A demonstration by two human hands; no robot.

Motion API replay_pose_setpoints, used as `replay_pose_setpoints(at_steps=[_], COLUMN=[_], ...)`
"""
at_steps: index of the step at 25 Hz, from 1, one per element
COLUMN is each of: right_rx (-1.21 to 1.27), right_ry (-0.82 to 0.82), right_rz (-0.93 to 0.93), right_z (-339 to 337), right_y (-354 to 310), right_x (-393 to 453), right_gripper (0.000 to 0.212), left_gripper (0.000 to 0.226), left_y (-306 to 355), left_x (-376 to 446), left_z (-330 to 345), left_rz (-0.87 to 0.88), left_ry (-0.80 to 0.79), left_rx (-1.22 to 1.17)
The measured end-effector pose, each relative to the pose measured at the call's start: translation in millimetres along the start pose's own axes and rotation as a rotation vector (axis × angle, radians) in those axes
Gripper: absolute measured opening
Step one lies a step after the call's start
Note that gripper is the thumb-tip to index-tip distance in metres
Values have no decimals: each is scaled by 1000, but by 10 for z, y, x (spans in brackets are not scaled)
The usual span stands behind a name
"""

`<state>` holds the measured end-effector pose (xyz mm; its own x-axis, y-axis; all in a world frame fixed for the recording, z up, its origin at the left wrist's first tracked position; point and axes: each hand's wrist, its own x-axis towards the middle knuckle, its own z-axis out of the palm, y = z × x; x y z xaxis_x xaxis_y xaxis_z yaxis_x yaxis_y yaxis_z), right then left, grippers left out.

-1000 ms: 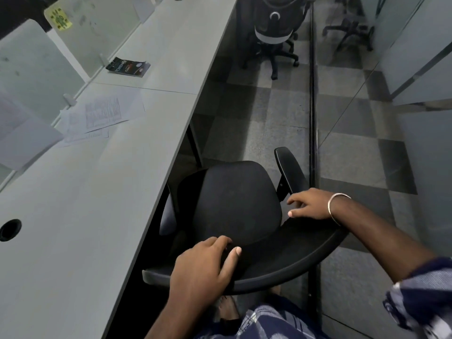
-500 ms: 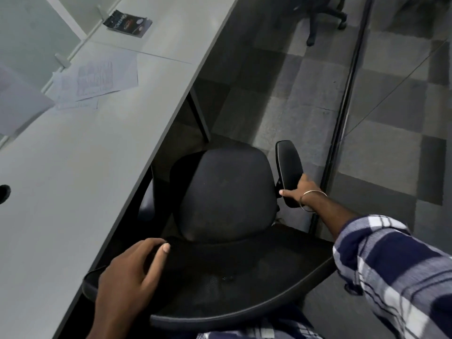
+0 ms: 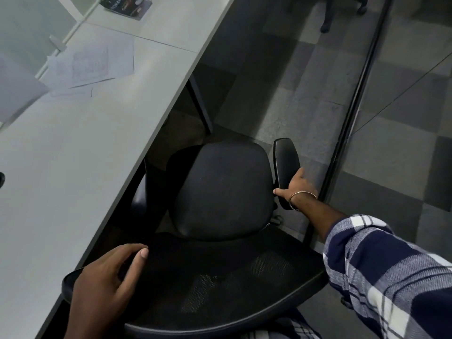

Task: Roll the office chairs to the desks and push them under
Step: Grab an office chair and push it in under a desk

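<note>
A black office chair (image 3: pixel 221 189) stands right in front of me, turned toward the long white desk (image 3: pixel 80 152) on the left. Its left armrest is tucked under the desk edge. My left hand (image 3: pixel 107 277) grips the left end of the mesh backrest top (image 3: pixel 220 285), thumb over the upper face. My right hand (image 3: pixel 297 185) holds the rear end of the right armrest (image 3: pixel 286 160), fingers wrapped round it, a thin bangle on the wrist.
Loose papers (image 3: pixel 90 64) and a dark booklet (image 3: pixel 127 6) lie on the desk near its frosted divider. A desk leg (image 3: pixel 199 104) stands ahead of the seat. A glass wall with a dark floor track (image 3: pixel 352 101) runs along the right. Another chair's base (image 3: pixel 342 11) shows at the top.
My right hand left the backrest top and took the right armrest. My left hand slid to the backrest's left end. The view dipped down and closer.
</note>
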<state>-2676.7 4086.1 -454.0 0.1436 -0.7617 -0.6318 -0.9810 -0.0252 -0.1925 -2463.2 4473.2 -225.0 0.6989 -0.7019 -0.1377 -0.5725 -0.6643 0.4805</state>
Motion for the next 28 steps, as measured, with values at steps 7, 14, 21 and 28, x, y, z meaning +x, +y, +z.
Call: replay_pose_setpoints(at_steps=[7,14,21,28], right_rx=[-122,247,-190,-46], right_ry=[-269,-618,-174,396], right_rz=[-84,-402,-638,-713], right_z=[-392,-742,-372,245], right_y=[46,-358,-437,-474], right_x=[-360,-1796,-3034,-3674], right_gripper=[72,82,74,54], left_gripper=[18,27,34,57], left_y=[-45,-48,-220,-527], left_x=[26,34,6,15], left_z=[-6,-68,-85,-268], left_rz=[26,118,258,321], left_ry=[-1,-67,-236,-313], left_rx=[11,109,149,284])
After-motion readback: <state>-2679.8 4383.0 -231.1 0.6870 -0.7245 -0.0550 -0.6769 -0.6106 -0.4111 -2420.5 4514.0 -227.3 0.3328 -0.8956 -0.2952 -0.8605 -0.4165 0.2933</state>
